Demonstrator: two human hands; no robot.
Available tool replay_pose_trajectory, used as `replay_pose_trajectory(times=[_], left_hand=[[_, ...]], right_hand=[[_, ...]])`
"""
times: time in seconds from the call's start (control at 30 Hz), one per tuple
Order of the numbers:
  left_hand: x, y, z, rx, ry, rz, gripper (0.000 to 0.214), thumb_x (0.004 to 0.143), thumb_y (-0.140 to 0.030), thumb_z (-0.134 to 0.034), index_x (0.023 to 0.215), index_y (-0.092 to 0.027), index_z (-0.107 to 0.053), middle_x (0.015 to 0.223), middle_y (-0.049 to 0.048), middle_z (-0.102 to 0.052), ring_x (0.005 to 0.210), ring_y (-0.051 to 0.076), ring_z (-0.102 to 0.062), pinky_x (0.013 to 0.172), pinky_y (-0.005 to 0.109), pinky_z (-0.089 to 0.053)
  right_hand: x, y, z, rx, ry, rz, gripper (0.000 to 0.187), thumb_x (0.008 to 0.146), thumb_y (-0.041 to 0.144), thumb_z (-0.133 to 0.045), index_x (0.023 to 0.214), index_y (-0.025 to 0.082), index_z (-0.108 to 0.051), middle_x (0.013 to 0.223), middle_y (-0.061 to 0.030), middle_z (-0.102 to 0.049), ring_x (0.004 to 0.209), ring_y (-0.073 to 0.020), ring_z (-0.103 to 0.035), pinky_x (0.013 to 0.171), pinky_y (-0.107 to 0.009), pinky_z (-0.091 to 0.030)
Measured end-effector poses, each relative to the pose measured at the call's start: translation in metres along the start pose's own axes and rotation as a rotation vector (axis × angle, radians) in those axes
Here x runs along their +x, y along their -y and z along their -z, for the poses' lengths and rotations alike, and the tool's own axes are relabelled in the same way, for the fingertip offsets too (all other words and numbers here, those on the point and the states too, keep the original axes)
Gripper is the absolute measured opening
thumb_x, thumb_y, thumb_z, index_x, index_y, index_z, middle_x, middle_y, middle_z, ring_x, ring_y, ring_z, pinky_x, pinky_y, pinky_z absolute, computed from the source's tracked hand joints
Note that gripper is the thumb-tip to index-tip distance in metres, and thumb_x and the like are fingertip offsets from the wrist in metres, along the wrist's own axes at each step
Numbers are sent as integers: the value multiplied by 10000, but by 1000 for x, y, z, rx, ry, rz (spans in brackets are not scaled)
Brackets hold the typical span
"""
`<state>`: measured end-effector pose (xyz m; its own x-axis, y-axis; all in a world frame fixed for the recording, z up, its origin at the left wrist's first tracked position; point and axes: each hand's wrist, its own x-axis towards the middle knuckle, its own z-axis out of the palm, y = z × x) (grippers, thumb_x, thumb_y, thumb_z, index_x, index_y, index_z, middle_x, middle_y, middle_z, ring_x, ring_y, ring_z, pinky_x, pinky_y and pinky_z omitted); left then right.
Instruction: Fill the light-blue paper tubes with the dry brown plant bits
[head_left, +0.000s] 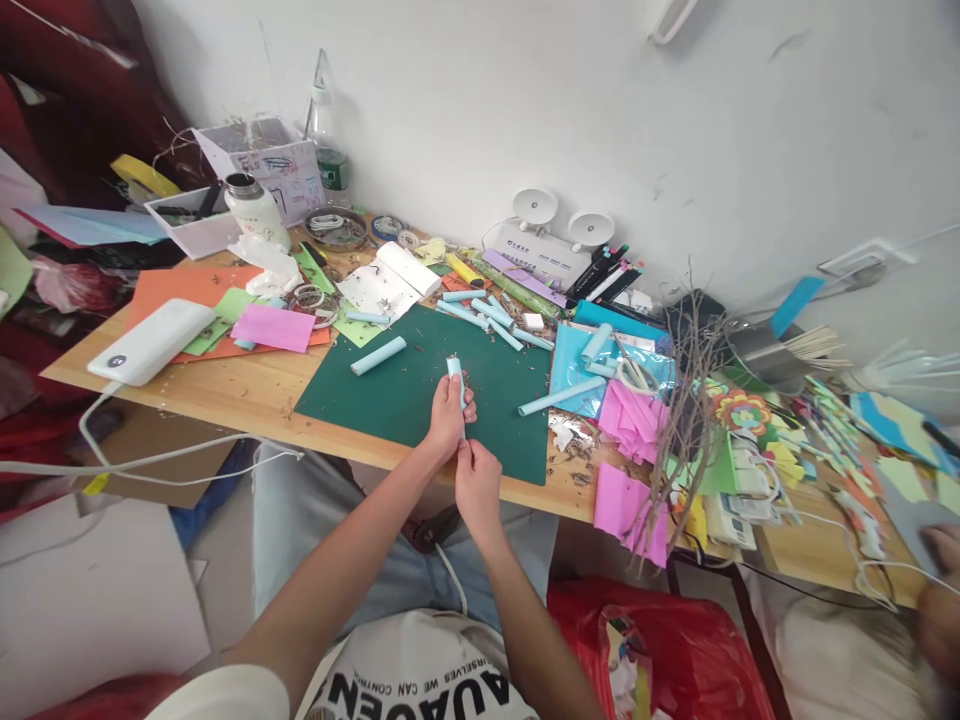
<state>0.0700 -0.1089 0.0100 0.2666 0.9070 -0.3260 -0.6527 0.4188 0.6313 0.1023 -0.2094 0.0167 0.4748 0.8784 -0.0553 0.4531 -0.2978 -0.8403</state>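
A white power bank [150, 342] lies near the front left corner of the table [247, 388]. A white bottle [259, 214] and clear plastic bottle [331, 150] stand toward the back edge.

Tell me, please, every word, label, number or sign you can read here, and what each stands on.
"RSELVES WE CAN CONTROL": upside down on the white shirt, its start unclear.
Larger black letters on the shirt: partly cut off, not surely readable.
Too small or blurred to read: print on the white bottle, the green label and the white box at back centre.
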Motion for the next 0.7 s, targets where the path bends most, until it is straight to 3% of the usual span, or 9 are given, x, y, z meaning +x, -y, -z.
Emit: replay_pose_trajectory(times=[0.2, 0.47, 0.7], left_hand=[[-5, -7, -2, -95, -14, 17, 282, 903, -444, -571, 958, -168, -562, 602, -59, -425, 407, 27, -336, 381, 155, -255], [-6, -4, -2, 31, 53, -3, 272, 904, -455, -560, 939, -187, -529, 598, -65, -435, 398, 42, -385, 381, 172, -285], [-1, -5, -3, 36, 52, 87, 271, 898, -450, -572, 897, -185, -513, 580, -69, -422, 379, 41, -360, 383, 178, -281]], right_hand=[[4, -7, 1, 189, 143, -120, 391, 886, 507, -422, 614, 228, -448, 494, 31, -407, 490, -123, -341, 468, -246, -255], [1, -8, -3, 67, 60, -39, 369, 920, 417, -369, 602, 232, -391, 532, 14, -462, 525, -131, -357, 509, -264, -256], [15, -5, -10, -6, 30, -39, 372, 909, 363, -352, 561, 237, -394, 517, 1, -477, 521, -144, -364, 524, -280, -263]])
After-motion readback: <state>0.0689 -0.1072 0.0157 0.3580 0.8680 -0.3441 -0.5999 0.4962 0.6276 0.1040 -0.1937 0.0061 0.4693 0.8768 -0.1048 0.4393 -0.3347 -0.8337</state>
